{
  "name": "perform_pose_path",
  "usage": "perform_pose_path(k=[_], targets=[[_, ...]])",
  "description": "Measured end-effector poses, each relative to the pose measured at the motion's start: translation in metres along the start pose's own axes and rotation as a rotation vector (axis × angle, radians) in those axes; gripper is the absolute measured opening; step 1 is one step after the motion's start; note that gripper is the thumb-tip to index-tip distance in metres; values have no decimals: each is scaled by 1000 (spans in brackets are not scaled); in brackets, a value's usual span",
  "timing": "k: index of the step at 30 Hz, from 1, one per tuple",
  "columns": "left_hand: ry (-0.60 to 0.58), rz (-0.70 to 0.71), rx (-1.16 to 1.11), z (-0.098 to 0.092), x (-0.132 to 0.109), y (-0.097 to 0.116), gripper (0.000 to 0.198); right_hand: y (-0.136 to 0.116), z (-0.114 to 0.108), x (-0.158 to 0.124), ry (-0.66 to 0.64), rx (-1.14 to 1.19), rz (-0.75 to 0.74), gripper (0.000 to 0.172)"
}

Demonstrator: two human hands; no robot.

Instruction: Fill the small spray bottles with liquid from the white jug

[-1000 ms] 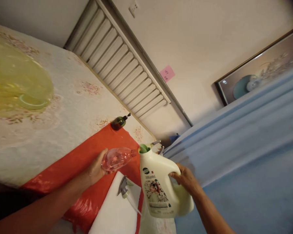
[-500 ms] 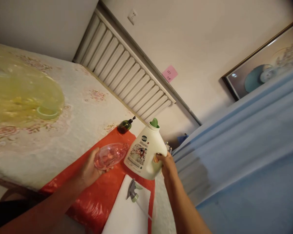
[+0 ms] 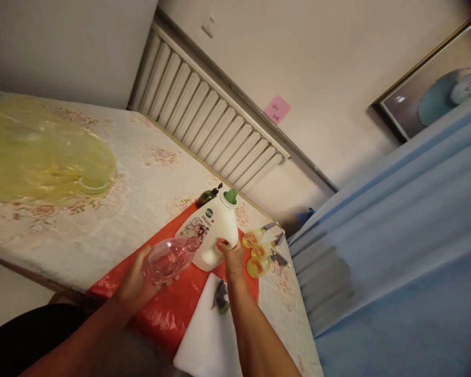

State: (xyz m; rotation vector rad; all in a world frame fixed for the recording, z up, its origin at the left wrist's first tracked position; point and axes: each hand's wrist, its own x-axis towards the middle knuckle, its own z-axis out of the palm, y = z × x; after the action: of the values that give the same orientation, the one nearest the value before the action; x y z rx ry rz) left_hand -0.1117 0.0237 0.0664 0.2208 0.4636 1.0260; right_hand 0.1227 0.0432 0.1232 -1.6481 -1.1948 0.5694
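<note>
My left hand (image 3: 141, 277) is closed around a clear pink plastic bottle (image 3: 168, 257), tilted with its open neck toward the right. My right hand (image 3: 231, 256) grips the handle of a large white detergent jug (image 3: 223, 230), which has a green pour spout in its uncapped mouth and a printed label on its side. The bottle's neck overlaps the jug's lower front in view; I cannot tell whether they touch. A grey and green spray trigger head (image 3: 222, 297) lies on a white cloth (image 3: 202, 335), partly behind my right forearm.
Red plastic sheeting (image 3: 157, 314) covers part of the flowered tablecloth (image 3: 141, 167). Several yellow spray bottles (image 3: 259, 266) stand to the right. A dark green pump bottle (image 3: 206, 197) is behind the jug, a yellow plastic bag (image 3: 43, 157) at left. A radiator (image 3: 208, 110) and blue curtain (image 3: 396, 235) border the table.
The jug has moved left and down in my right hand, closer to the pink bottle and partly behind it. The yellow spray bottles have come into sight on the right.
</note>
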Motion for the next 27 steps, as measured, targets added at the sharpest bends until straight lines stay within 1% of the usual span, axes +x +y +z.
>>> perform_pose_path(k=[3,5,8,10,13,15,17,19,21,23,25,27], targets=[[48,15,-4,-4,-9,-7,36,1,-22,-13,95,-2,1,43],[47,-3,-21,-4,-16,-11,39,4,-39,-33,125,10,12,43],[46,-52,-8,-3,-27,-18,44,13,-57,-80,62,54,46,32],[48,-64,15,-3,-33,-25,47,23,-61,-116,-13,91,74,27],[-10,-71,22,-3,-41,-40,47,35,-56,-164,-112,181,174,22],[-59,-76,12,-1,-48,-53,47,38,-48,-187,-109,196,210,28],[-66,-86,6,2,-55,-67,46,34,-40,-200,-103,195,223,40],[-67,-116,3,7,-63,-82,43,26,-33,-206,-109,188,210,55],[-128,-145,-7,11,-71,-95,43,18,-29,-208,-118,165,185,67],[-189,-110,-32,13,-78,-106,44,13,-25,-209,-136,155,173,75],[-176,-94,-39,13,-82,-113,46,14,-20,-210,-157,174,179,79],[-117,-126,-21,11,-85,-116,49,19,-14,-211,-152,194,190,82]])
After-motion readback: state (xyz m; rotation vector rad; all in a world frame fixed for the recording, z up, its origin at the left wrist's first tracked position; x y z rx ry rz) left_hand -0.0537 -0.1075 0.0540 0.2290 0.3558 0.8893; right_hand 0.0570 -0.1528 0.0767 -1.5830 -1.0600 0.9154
